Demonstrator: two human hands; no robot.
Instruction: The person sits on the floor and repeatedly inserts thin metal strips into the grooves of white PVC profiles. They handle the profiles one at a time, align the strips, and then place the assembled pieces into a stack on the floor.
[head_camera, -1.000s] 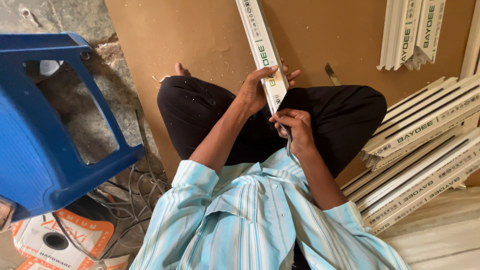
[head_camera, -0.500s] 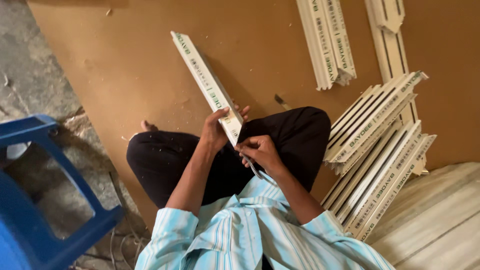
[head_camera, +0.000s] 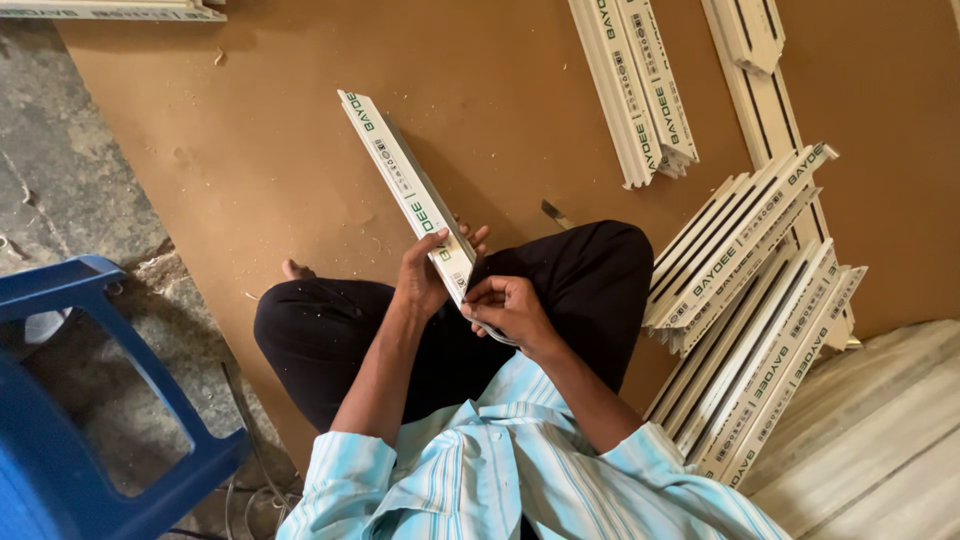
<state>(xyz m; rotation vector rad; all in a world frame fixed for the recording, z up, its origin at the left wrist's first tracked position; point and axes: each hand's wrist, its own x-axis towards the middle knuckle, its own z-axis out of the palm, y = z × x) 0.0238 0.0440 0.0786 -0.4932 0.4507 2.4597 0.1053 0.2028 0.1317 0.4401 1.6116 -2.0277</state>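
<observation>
White plastic strip (head_camera: 408, 190) with green print, long and narrow, held slanting up and away to the left above the lap, its near end down between both hands, its far end out over the brown board (head_camera: 300, 150). Left hand (head_camera: 425, 280) wrapped round the strip's lower part from the left, fingers (head_camera: 470, 240) curled closed over its edge and showing past the far side. Right hand (head_camera: 508, 308) just beside, at the strip's bottom corner, fingers pinched shut on that end; something thin and curved seems to trail from under this hand, too small to tell what. Both hands close together, touching or nearly so, over crossed legs in black trousers (head_camera: 330, 335), with a bare foot (head_camera: 295, 270) peeking out at the left knee. Striped light-blue shirt (head_camera: 480, 480) low in view, sleeves rolled to the elbow. To the right of the knee, a stack of like white strips (head_camera: 760, 330) lying side by side on the board, fanned and slanting. Farther off at the top, two more strips (head_camera: 640, 90) lying together, and another long one beside them. A small dark blade-like piece (head_camera: 556, 213) on the board just beyond the right knee. Blue plastic stool (head_camera: 90, 400) at the lower left, standing on rough grey concrete floor (head_camera: 60, 170), well apart from the hands.
</observation>
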